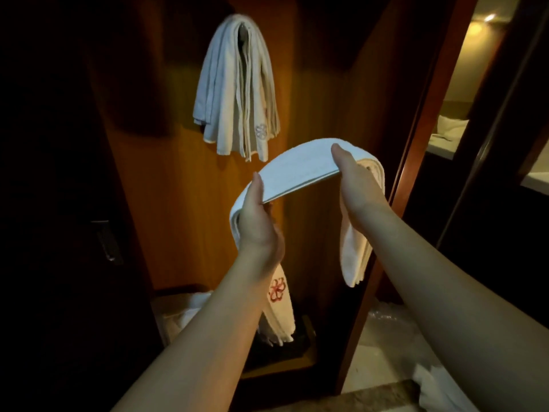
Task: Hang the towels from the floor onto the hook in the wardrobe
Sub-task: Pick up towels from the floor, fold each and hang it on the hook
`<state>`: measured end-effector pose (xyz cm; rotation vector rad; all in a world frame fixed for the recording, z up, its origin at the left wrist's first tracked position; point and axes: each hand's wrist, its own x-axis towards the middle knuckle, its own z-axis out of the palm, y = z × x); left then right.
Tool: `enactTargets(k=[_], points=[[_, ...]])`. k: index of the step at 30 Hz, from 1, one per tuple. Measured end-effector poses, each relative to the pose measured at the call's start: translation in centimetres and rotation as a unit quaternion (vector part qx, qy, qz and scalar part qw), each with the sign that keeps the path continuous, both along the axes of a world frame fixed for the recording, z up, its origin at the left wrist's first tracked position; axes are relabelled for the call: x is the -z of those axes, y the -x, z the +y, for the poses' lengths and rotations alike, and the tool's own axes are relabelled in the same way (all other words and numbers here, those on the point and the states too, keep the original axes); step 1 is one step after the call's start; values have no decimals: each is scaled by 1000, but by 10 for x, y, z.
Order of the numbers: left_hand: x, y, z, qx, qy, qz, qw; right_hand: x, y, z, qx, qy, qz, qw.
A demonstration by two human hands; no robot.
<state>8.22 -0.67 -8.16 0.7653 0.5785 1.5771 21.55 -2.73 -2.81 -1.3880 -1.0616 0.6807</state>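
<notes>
Towel (300, 168), white and folded into a long band, arches between your two hands in front of the open wardrobe (184, 188), below the hook. Your left hand (258, 224) grips its left bend, thumb on top and fingers curled beneath; your right hand (353, 179) pinches the right bend the same way. The left end hangs behind your left forearm and carries a red flower emblem (277, 289); the right end hangs free just beside the wardrobe's right frame (416, 138). Above it, against the wooden back panel, a bundle of hung towels (237, 90) drapes over the hook, which the cloth hides, so nothing but air lies between the held towel and that bundle. Low in the wardrobe, a basket (166, 316) at the left holds pale cloth. To your right, on the light stone floor (374, 361), lies more white cloth (436, 385). A dark door with a metal handle (104, 239) stands at the left.
</notes>
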Motion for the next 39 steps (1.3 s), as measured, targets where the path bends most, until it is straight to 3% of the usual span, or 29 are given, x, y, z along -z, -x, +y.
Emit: enactTargets(k=[7,10,16,24,28,33,39], points=[[-42,21,73,-69,-33,182,980,-17,-39,62,104,-42,-74,991],[-64,29,111,-102,-46,267,957,-29,-52,104,114,-47,-58,991],[-128,40,182,-135,-99,339,926,-74,-69,200,78,-67,9,995],[-215,59,251,-180,-195,380,886,-153,-69,284,-34,-150,-33,988],[-255,67,283,-192,-230,351,887,-192,-55,322,-72,-181,-48,980],[-290,78,336,-181,-224,369,884,-233,-40,375,-50,-194,-38,979],[-283,86,397,-117,-198,342,911,-226,-34,422,-29,-135,-73,988]])
